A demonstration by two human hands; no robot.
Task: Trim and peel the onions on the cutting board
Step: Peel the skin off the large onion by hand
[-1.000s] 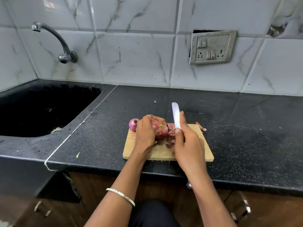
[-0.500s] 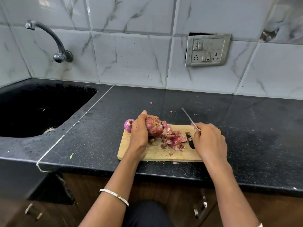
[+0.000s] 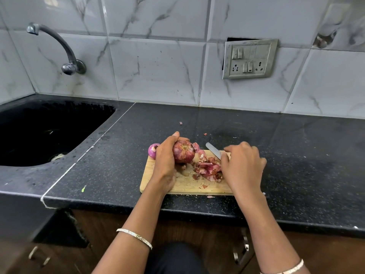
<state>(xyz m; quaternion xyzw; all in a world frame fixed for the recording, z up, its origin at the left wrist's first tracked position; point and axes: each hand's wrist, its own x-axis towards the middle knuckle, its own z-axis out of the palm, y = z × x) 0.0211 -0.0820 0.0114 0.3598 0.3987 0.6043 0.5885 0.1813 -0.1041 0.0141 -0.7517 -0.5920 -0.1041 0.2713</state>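
A wooden cutting board (image 3: pixel 189 186) lies at the front edge of the black counter. My left hand (image 3: pixel 166 161) grips a red onion (image 3: pixel 183 151) with dry papery skin, holding it on the board's far left part. A smaller purple onion (image 3: pixel 153 150) sits behind my left hand at the board's far left corner. A heap of red onion peels (image 3: pixel 207 168) lies mid-board. My right hand (image 3: pixel 242 165) holds a knife (image 3: pixel 213 150) whose blade lies low over the board's far edge, pointing away to the left; the handle is hidden in my fingers.
A black sink (image 3: pixel 45 133) with a wall tap (image 3: pixel 67 56) is set into the counter (image 3: pixel 296 155) at the left. A socket plate (image 3: pixel 249 58) hangs on the tiled wall. Small peel scraps (image 3: pixel 180 123) lie on the counter behind the board.
My right hand moved the knife away from the onion to the right and lowered the blade toward the board. My left hand kept its hold on the onion.
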